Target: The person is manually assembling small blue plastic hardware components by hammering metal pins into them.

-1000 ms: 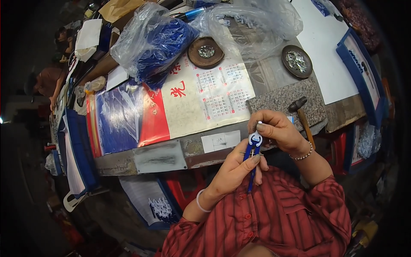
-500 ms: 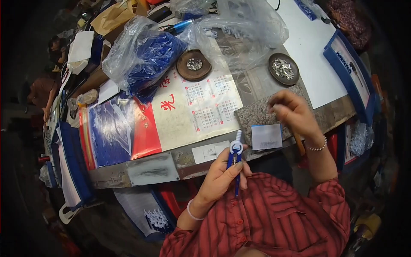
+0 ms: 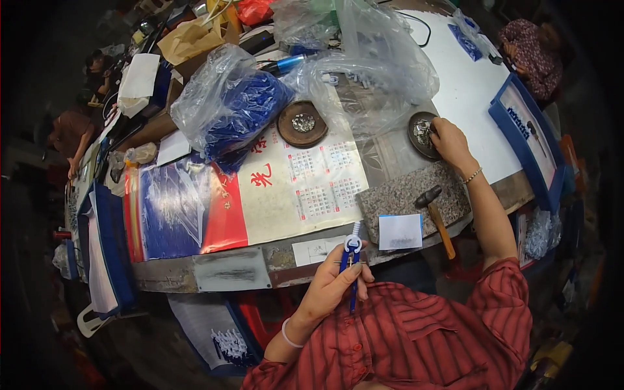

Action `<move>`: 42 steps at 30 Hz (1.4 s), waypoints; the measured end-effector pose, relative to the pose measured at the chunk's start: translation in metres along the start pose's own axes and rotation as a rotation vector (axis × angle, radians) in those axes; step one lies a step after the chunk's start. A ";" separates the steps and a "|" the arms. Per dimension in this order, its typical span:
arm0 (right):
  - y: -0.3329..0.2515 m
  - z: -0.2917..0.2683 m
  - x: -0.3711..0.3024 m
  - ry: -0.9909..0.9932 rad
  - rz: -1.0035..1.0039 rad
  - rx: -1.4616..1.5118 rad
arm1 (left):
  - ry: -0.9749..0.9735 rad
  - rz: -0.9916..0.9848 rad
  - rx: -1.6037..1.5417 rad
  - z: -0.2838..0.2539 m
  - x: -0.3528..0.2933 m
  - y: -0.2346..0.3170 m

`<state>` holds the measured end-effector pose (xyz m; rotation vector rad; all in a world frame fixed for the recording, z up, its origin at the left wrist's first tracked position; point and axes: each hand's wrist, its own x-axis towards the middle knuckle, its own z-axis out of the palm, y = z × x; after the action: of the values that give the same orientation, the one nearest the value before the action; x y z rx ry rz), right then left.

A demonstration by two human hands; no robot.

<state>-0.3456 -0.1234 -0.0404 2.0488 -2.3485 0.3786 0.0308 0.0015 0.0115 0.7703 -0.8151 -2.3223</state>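
My left hand [image 3: 335, 283], low in front of my shirt, grips a small drawing compass [image 3: 351, 250] with blue legs and a white head and ribbed handle. Thin metal pieces cross its legs under my thumb. Farther off, my right hand [image 3: 451, 143] reaches to a dark round dish [image 3: 416, 144] of small silvery metal pieces [image 3: 424, 132]. Its fingers are pinched together at the dish's rim; what is between them is too small to make out. A hammer [image 3: 437, 220] with a wooden handle lies on a speckled stone slab [image 3: 387, 203], beside a small white pad [image 3: 400, 233].
A second brown dish [image 3: 318, 135] holds small metal bits. Behind it stands a clear bag of blue parts [image 3: 250, 97]. A calendar sheet [image 3: 279, 208] covers the table's left part. Blue trays [image 3: 549, 185] stand at both sides. Another person [image 3: 530, 55] sits at the far right.
My right hand has moved away from me, from above the slab to the dish of metal pieces, uncovering the hammer. The left hand still holds the compass. The view has shifted slightly.
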 end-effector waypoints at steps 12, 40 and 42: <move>0.014 0.000 0.013 0.031 0.044 0.295 | 0.002 -0.057 0.012 -0.001 0.009 0.000; 0.008 -0.004 0.008 -0.032 0.052 0.277 | -0.052 -0.055 0.039 0.002 0.012 -0.012; 0.012 -0.007 0.006 -0.038 0.134 0.460 | -0.054 -0.057 0.044 0.003 0.012 -0.012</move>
<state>-0.3596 -0.1262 -0.0353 2.0740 -2.6234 0.9721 0.0170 0.0032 0.0012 0.7618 -0.8815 -2.3918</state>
